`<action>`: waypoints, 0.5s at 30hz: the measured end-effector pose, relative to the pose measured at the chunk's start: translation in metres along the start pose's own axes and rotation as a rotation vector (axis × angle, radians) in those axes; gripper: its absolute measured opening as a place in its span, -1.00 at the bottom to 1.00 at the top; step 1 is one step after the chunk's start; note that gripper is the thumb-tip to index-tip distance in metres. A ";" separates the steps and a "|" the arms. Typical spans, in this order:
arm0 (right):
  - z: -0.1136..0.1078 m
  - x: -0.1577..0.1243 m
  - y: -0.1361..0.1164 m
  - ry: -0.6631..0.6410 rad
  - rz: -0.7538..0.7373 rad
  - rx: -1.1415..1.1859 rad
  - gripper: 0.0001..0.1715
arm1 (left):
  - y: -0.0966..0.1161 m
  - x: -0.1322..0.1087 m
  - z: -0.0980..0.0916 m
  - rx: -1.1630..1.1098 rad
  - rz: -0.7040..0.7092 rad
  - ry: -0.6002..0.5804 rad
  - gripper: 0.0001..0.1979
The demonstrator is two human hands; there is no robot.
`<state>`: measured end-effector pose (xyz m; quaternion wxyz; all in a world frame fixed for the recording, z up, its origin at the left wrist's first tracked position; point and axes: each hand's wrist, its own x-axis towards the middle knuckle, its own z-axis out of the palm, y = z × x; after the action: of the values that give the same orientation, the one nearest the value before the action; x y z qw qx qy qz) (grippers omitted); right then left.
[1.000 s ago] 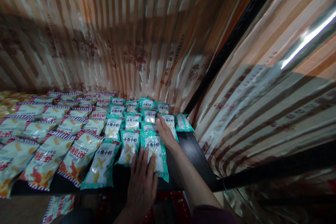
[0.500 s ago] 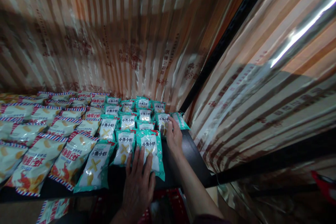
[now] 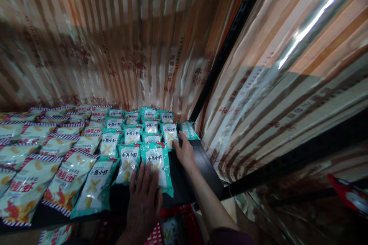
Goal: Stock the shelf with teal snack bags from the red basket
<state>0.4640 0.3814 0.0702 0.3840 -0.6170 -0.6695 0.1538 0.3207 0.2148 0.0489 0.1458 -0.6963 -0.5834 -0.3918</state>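
Note:
Teal and white snack bags stand in rows on a black shelf [image 3: 205, 164]. My left hand [image 3: 143, 195] has its fingers spread against the lower part of the front teal bag [image 3: 156, 160], beside another front bag [image 3: 128, 164]. Farther back, my right hand [image 3: 184, 151] is at the right edge of a teal bag [image 3: 169, 134], its fingers apart. Behind that hand a teal bag [image 3: 188, 130] leans low at the shelf's back right corner.
Striped bags with red print [image 3: 69, 176] fill the shelf's left side. A black post [image 3: 218, 61] rises at the back corner before striped plastic sheeting [image 3: 143, 38]. Below the shelf is a red basket [image 3: 192, 222] with a bag inside.
The view has shifted, so the shelf and bags appear farther left. My right hand has drawn slightly back from the teal bag's front, uncovering more of it. My left hand stays at the front bag.

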 end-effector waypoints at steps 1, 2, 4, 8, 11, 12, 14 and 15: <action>0.001 0.000 0.000 -0.004 -0.009 0.008 -0.40 | 0.000 0.000 0.000 0.000 -0.001 0.000 -0.58; 0.003 0.000 0.000 -0.005 -0.019 0.010 -0.41 | 0.000 0.000 0.000 -0.001 0.001 0.001 -0.58; 0.007 -0.002 0.000 -0.002 -0.040 0.003 -0.42 | -0.001 0.000 -0.001 -0.001 0.005 -0.002 -0.58; 0.012 -0.005 0.000 0.031 -0.083 -0.027 -0.44 | -0.001 0.000 -0.001 0.008 -0.001 -0.008 -0.56; 0.012 -0.004 -0.001 0.072 -0.156 -0.063 -0.47 | -0.002 0.000 -0.002 0.013 -0.009 -0.014 -0.53; 0.012 -0.002 -0.002 0.085 -0.171 -0.072 -0.47 | -0.001 0.000 -0.002 0.014 -0.010 -0.016 -0.52; 0.012 0.002 -0.003 0.105 -0.180 -0.076 -0.47 | -0.001 0.000 -0.003 0.016 -0.010 -0.017 -0.51; 0.012 0.006 -0.003 0.107 -0.182 -0.071 -0.46 | -0.001 0.000 -0.003 0.016 -0.009 -0.016 -0.51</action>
<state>0.4539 0.3896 0.0667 0.4096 -0.5741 -0.7063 0.0611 0.3189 0.2133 0.0510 0.1450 -0.6955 -0.5908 -0.3825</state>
